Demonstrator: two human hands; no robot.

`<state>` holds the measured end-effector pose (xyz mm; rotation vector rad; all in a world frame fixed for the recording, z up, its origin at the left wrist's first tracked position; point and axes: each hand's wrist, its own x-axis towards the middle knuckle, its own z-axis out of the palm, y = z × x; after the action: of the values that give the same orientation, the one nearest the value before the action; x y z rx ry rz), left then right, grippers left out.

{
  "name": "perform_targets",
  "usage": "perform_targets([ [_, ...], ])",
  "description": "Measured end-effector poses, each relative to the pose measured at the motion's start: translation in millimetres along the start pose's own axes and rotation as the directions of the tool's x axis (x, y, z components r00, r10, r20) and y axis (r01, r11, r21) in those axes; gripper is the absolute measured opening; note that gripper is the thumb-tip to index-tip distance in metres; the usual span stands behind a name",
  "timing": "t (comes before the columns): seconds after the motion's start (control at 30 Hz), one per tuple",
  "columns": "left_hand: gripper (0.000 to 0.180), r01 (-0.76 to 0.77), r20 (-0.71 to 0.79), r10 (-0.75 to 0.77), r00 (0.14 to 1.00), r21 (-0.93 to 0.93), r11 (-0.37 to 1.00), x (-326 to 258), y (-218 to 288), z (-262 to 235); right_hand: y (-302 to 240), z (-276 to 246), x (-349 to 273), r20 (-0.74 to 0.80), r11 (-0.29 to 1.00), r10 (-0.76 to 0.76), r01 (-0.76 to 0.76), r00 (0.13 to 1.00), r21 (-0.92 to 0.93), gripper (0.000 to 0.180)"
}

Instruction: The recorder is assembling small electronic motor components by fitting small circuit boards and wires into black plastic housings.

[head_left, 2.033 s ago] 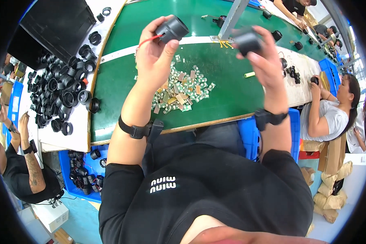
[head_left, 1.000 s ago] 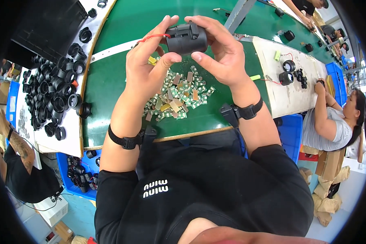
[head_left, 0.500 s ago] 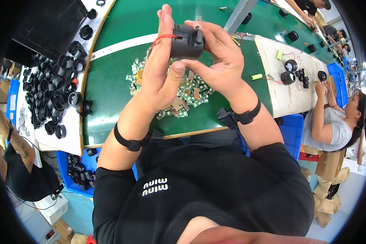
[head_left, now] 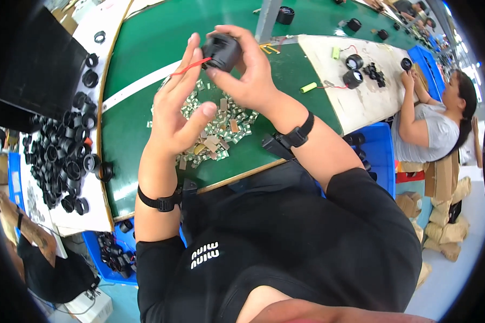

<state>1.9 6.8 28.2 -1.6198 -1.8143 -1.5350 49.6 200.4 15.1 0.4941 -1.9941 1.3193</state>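
My right hand [head_left: 250, 81] is closed round a black cylindrical plastic housing [head_left: 227, 53], raised above the green work table [head_left: 129, 134]. From the housing a red wire [head_left: 191, 67] trails left across the fingers of my left hand [head_left: 175, 116]. That hand stands beside the housing with its fingers stretched out and its thumb apart. Whether the wire is pinched between its fingers I cannot tell. Below both hands lies a loose pile of small green-and-white circuit boards [head_left: 241, 128], mixed with brown pieces and partly hidden by my left hand.
Many black ring-shaped parts [head_left: 64, 156] are heaped on the left-hand white surface. Blue bins [head_left: 383, 156] stand at the table's near edge. A metal post [head_left: 268, 24] rises at the back. To the right, a co-worker [head_left: 434, 121] handles a black part near a green cell [head_left: 309, 87].
My right hand has tilted the housing and carried it left. My left hand has come away from the housing and sits lower. The whole view has also shifted.
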Motion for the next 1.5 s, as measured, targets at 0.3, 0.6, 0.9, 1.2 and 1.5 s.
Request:
perform_targets([
  [0.3, 0.034, -0.070, -0.111, 0.113, 0.987, 0.337, 0.939, 0, 19, 3, -21, -11, 25, -0.290, 0.954, 0.201, -0.120, 0.936, 0.273, 0.048],
  [0.6, 0.010, 0.221, -0.321, -0.122, 0.939, 0.292, 0.930, -9, -4, -15, 86, 17, 153, -0.103, 0.701, 0.641, -0.525, 0.761, 0.482, 0.047],
  [0.9, 0.009, 0.336, -0.232, -0.274, 0.933, 0.296, 0.894, -17, -10, -16, 144, 52, 125, -0.221, 0.467, 0.845, -0.873, 0.487, -0.137, 0.039],
  [1.2, 0.013, 0.262, 0.023, -0.299, 0.954, 0.421, 0.869, -22, -17, -14, 24, 20, 41, 0.165, 0.447, -0.112, 0.198, 0.980, -0.873, 0.038],
  [1.5, 0.012, 0.258, 0.173, -0.330, 0.928, 0.339, 0.905, -3, 5, 11, 18, -232, -111, -0.640, -0.207, -0.008, -0.628, 0.768, -0.750, 0.047],
])
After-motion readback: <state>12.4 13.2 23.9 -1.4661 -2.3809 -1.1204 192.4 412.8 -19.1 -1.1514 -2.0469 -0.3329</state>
